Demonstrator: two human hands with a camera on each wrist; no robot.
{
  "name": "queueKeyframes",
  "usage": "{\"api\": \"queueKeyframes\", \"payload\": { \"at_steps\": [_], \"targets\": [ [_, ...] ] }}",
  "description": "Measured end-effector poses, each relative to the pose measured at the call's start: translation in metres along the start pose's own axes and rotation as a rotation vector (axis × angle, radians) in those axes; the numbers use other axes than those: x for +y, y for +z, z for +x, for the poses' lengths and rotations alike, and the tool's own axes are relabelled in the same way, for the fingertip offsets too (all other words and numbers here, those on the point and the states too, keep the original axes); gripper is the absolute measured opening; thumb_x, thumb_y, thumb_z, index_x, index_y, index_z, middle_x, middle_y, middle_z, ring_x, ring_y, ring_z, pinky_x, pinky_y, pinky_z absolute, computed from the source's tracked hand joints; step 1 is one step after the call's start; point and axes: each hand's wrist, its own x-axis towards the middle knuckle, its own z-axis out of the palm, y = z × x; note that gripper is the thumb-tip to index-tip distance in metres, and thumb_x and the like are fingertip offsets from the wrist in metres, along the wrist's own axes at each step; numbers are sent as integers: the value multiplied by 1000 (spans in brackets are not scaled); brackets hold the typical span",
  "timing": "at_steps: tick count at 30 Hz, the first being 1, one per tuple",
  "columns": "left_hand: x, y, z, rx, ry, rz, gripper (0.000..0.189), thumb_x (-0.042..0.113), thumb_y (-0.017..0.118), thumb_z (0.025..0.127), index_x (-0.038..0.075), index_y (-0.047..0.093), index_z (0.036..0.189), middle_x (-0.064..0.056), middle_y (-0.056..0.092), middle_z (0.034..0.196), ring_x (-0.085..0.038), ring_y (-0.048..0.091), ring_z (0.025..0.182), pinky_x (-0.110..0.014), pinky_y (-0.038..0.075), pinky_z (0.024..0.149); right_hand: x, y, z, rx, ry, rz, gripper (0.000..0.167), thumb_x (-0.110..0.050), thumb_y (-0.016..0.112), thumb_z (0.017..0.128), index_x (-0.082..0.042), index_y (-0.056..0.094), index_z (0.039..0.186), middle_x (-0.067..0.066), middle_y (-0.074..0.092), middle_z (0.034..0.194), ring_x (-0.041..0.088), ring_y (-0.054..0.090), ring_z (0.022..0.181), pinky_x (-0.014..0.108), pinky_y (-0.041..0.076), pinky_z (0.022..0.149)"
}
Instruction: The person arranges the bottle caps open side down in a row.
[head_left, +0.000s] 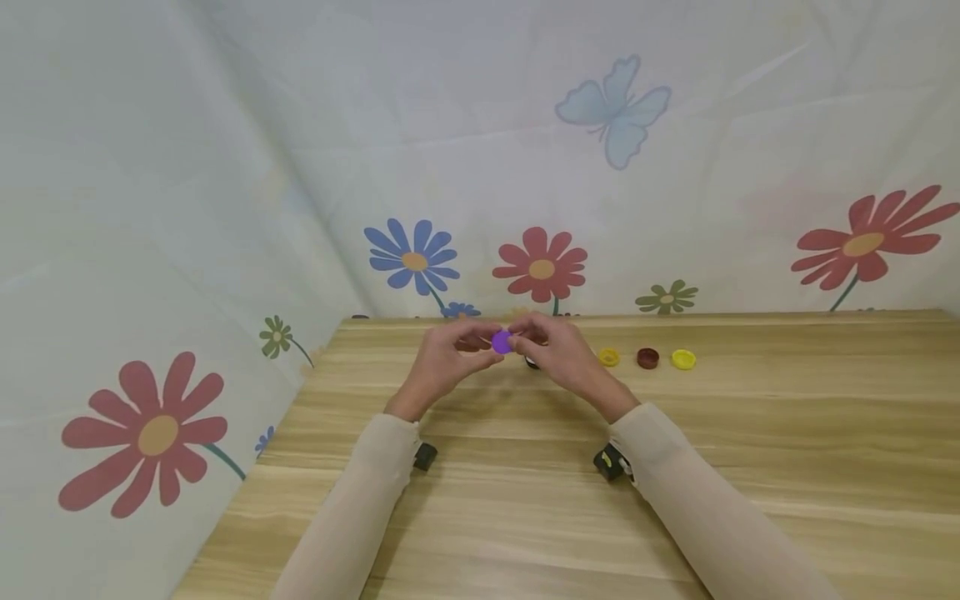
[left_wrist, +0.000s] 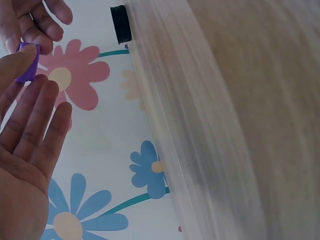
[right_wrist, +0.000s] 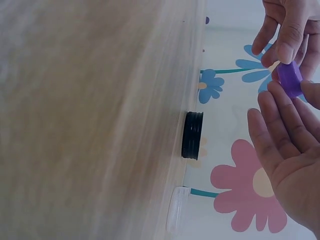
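Note:
A small purple cap [head_left: 502,342] is held up above the far part of the table, between the two hands. My left hand [head_left: 442,360] pinches it from the left with thumb and forefinger. From the other side my right hand [head_left: 558,354] pinches the same cap. In the right wrist view the purple cap [right_wrist: 290,80] appears tilted, with the left thumb on one edge and the right thumb on the other. The remaining fingers of both hands are spread loosely. A black cap [right_wrist: 192,135] stands on the table below, mostly covered by the right hand in the head view.
To the right of the hands, an orange-yellow cap [head_left: 608,357], a dark red cap [head_left: 648,358] and a yellow cap [head_left: 683,359] lie in a row on the wooden table [head_left: 810,433]. A whitish ribbed cap [right_wrist: 175,210] sits beside the black one. A flowered cloth [head_left: 465,167] hangs behind.

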Motion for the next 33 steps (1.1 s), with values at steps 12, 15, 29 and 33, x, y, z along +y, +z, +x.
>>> {"api": "queueKeyframes", "payload": {
  "at_steps": [12, 15, 29, 33],
  "targets": [
    [-1, -4, -3, -59, -86, 6, 32, 19, 90, 89, 11, 81, 119, 0, 79, 110, -18, 76, 97, -42, 62, 88, 1, 1, -2, -63, -5, -25, 22, -19, 73, 104, -7, 74, 122, 3, 75, 108, 29, 71, 101, 38, 60, 85],
    [-1, -5, -3, -69, -99, 15, 31, 20, 90, 89, 11, 82, 118, 1, 80, 109, -18, 76, 97, -41, 62, 88, 1, 0, -1, -76, 5, -61, 23, -19, 75, 103, -8, 75, 123, 2, 75, 109, 22, 70, 103, 39, 59, 91],
    [-9, -7, -4, -180, -148, -11, 25, 11, 90, 87, 10, 83, 111, 2, 79, 103, -16, 75, 87, -33, 62, 83, 2, 0, 2, -160, 20, -120, 20, -12, 82, 96, -4, 76, 114, 1, 74, 100, 18, 68, 93, 35, 58, 88],
    [-12, -6, -5, -218, -153, 6, 27, 8, 90, 87, 9, 82, 112, 1, 78, 101, -17, 74, 88, -33, 62, 82, 3, 2, 1, -181, 33, -105, 18, -9, 82, 95, -3, 76, 112, 3, 74, 99, 18, 68, 91, 34, 58, 87]
  ]
}}
